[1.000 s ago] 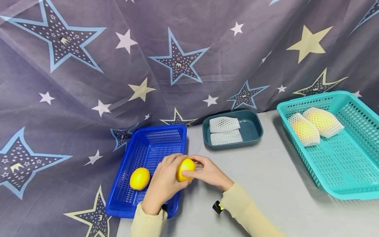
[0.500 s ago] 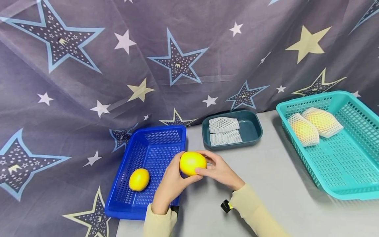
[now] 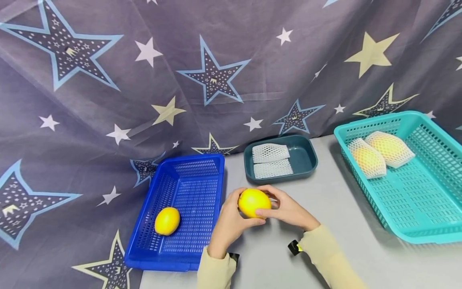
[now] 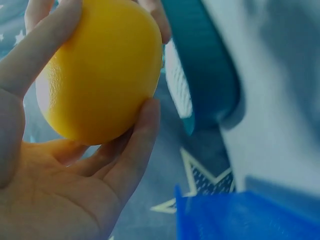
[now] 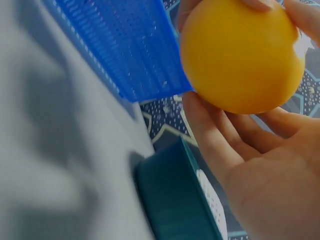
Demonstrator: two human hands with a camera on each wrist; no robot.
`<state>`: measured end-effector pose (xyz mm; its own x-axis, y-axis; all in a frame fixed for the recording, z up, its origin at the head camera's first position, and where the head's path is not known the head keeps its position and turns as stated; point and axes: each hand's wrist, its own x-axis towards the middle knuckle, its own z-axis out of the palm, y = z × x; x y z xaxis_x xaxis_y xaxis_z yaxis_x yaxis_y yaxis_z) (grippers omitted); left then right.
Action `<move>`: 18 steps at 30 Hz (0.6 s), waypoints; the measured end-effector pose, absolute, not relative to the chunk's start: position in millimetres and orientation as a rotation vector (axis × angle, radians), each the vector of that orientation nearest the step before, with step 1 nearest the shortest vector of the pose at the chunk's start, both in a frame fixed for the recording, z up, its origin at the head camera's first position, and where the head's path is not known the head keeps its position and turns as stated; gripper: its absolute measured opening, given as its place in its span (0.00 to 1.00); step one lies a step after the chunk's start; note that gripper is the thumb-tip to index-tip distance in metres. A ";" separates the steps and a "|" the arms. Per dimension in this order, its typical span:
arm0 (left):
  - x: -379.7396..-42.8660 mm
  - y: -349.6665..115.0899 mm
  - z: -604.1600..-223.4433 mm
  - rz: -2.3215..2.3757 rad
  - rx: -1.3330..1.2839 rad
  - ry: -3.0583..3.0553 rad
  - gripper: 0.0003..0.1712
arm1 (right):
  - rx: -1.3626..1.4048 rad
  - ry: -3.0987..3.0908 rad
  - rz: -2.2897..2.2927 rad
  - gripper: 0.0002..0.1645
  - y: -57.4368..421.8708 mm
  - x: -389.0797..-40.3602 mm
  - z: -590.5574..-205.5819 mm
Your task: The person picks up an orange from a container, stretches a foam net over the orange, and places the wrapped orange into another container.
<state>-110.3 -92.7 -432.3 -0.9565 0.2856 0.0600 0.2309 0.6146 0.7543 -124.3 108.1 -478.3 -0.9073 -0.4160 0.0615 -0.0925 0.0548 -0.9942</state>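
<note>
Between both hands, above the table, is a smooth oval yellow fruit [image 3: 254, 201]. My left hand [image 3: 229, 222] curls its fingers and thumb round one side of it. The right hand [image 3: 290, 208] grips the opposite side, its thumb lying across the front. Both wrist views show the fruit [image 4: 102, 75] from close up, with fingertips around it. A second yellow fruit [image 3: 167, 221] lies in the blue basket [image 3: 195, 200], left of the hands. Behind the hands, a dark teal tray [image 3: 304, 158] holds two flat white foam net sleeves [image 3: 273, 169].
On the right stands a turquoise basket [image 3: 415, 200]. Two yellow fruits in white foam nets [image 3: 390, 148] lie at its far left. A dark star-patterned cloth [image 3: 202, 120] hangs behind the grey-white tabletop [image 3: 332, 208].
Both hands have carried the fruit rightward, from the blue basket's right edge to over the table in front of the teal tray. The other fruits and containers stay put.
</note>
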 end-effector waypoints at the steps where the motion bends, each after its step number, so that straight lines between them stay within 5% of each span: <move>1: -110.6 -90.3 -435.1 1.284 0.446 2.752 0.51 | -0.521 2.108 -1.929 0.33 110.6 -124.1 -480.4; 18: -119.4 -63.1 -477.0 1.269 0.539 2.720 0.49 | -0.557 2.161 -1.860 0.38 141.9 -119.7 -505.2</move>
